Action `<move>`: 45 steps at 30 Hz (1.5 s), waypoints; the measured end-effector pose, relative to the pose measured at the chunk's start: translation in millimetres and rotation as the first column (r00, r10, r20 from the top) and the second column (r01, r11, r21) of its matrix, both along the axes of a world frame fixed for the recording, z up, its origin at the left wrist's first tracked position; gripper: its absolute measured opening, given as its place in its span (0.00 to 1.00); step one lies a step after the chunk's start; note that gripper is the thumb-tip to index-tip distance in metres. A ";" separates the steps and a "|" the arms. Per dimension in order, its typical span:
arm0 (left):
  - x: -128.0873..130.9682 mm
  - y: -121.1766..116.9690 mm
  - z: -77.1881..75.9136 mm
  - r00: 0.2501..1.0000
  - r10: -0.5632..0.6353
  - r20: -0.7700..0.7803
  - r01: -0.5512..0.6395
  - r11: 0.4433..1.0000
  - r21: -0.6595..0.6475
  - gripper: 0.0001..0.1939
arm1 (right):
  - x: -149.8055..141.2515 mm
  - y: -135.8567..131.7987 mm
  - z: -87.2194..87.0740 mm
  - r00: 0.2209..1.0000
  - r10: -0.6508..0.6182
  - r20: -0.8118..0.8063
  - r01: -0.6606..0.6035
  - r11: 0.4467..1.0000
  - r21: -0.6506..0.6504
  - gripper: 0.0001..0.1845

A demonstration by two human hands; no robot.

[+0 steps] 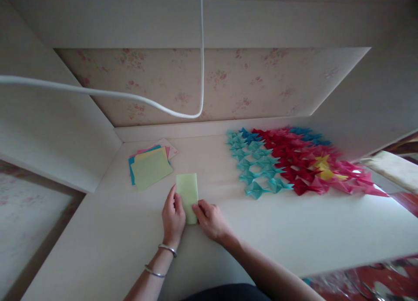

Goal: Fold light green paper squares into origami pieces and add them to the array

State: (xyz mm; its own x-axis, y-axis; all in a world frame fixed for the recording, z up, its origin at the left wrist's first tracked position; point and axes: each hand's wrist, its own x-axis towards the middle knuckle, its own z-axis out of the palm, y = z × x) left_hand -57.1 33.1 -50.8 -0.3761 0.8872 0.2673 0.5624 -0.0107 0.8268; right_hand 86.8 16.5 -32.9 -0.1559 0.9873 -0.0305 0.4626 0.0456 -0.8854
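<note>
A light green sheet of paper (187, 192), a narrow upright rectangle that looks folded, is between my two hands just above or on the white desk. My left hand (173, 216), below two silver bangles on the forearm, grips the paper's left edge with the thumb in front. At the lower right edge, my right hand (210, 218) pinches the paper between thumb and curled fingers. Behind my left hand lies a stack of coloured paper (152, 168), green on top, with yellow, blue and pink edges showing beneath.
Rows of folded paper cranes (261, 162) in teal, blue, red, pink and yellow cover the right back of the desk (130, 240). A white cable (137, 97) hangs across the upper view. Side panels (48, 114) enclose the desk.
</note>
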 end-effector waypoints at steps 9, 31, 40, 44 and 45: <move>0.0 1.2 0.3 0.999 0.028 -0.016 -0.028 1.000 0.006 0.18 | 0.5 -1.0 2.5 1.000 0.003 0.012 -0.003 1.000 -0.005 0.12; 0.3 0.1 1.0 0.998 0.020 -0.054 -0.019 1.000 0.019 0.13 | 4.9 -4.5 -1.7 0.996 0.044 0.082 -0.049 0.996 0.068 0.12; 0.6 0.2 3.1 0.998 0.034 -0.051 -0.033 0.999 0.012 0.13 | 1.7 -3.4 -7.3 0.985 0.075 0.157 -0.085 0.995 0.059 0.14; 0.5 0.9 3.5 0.999 0.017 -0.052 -0.017 1.000 0.010 0.12 | 1.6 -3.3 -9.2 0.987 0.063 0.145 -0.071 0.996 0.052 0.14; 0.4 0.9 3.3 0.999 0.014 -0.052 -0.013 1.000 0.010 0.12 | 1.7 -3.4 -9.5 0.988 0.059 0.139 -0.067 0.996 0.054 0.14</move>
